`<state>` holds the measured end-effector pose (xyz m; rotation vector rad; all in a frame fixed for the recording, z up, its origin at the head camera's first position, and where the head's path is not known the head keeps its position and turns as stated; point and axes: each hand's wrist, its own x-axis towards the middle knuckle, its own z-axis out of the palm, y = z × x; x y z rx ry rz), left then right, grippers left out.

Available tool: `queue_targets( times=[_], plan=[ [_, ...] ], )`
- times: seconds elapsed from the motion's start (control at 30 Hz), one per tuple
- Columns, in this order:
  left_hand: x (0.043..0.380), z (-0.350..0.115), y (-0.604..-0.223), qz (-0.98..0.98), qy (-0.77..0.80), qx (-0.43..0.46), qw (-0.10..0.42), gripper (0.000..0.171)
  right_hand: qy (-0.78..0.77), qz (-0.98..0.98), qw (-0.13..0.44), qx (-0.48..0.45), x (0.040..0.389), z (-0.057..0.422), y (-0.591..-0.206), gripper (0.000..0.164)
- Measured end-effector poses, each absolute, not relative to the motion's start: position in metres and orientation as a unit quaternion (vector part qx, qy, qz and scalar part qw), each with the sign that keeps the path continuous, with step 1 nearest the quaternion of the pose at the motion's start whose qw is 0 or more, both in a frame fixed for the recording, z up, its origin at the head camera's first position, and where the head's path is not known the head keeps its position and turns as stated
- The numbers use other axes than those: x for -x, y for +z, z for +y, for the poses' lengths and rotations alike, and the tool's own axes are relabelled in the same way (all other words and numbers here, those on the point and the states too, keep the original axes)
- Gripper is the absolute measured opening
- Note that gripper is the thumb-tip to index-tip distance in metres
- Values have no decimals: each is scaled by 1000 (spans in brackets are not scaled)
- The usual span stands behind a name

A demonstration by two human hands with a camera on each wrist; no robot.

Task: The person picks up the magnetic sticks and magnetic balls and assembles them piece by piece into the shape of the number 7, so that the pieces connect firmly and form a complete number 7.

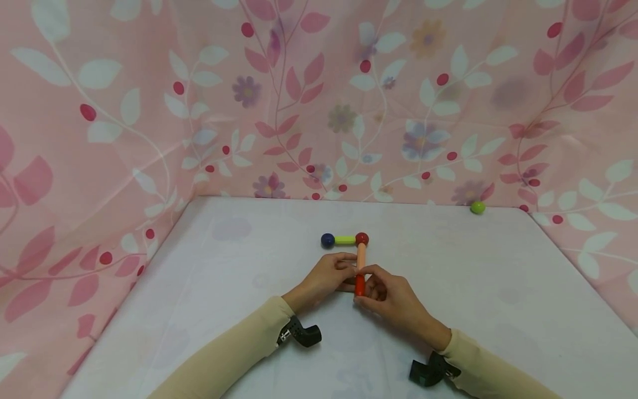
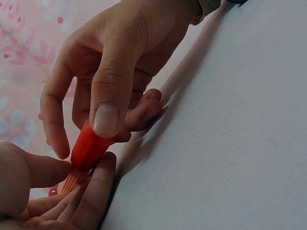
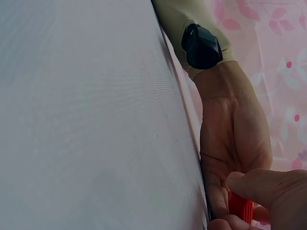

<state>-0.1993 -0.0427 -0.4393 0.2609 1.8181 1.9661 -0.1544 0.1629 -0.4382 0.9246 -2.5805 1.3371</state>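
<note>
Near the middle of the table, a dark blue ball (image 1: pixel 327 240), a yellow-green stick (image 1: pixel 344 240) and a red ball (image 1: pixel 362 239) lie joined in a row. From the red ball an orange stick (image 1: pixel 361 256) points toward the person. A red stick (image 1: pixel 360 285) lines up with its near end; fingers hide whether the two touch. My left hand (image 1: pixel 329 271) pinches around where the sticks meet, thumb on one side in the left wrist view. My right hand (image 1: pixel 396 296) holds the red stick between thumb and fingers, seen from above in the left wrist view.
A green ball (image 1: pixel 478 207) sits at the table's far right edge. The white-covered table (image 1: pixel 239 321) is backed by a pink floral cloth (image 1: pixel 299 111). Black wrist cameras are strapped on both sleeves.
</note>
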Motion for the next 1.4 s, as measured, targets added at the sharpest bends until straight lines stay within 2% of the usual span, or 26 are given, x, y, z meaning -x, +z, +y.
queue_targets(
  times=[0.27,0.5,0.87,1.07,1.4],
  plan=[
    [199,-43,-439,662,709,-93,224,43,422,-854,53,-298,153,160,-438,33],
    [199,-44,-439,664,707,-93,225,42,418,-852,64,-308,153,160,-439,37],
    [201,-43,-441,663,708,-93,224,43,409,-851,49,-327,154,164,-431,39],
    [201,-43,-441,650,718,-96,230,41,404,-847,80,-336,159,171,-423,38],
    [200,-43,-439,643,722,-97,235,44,398,-864,114,-288,175,193,-410,35]
  ],
)
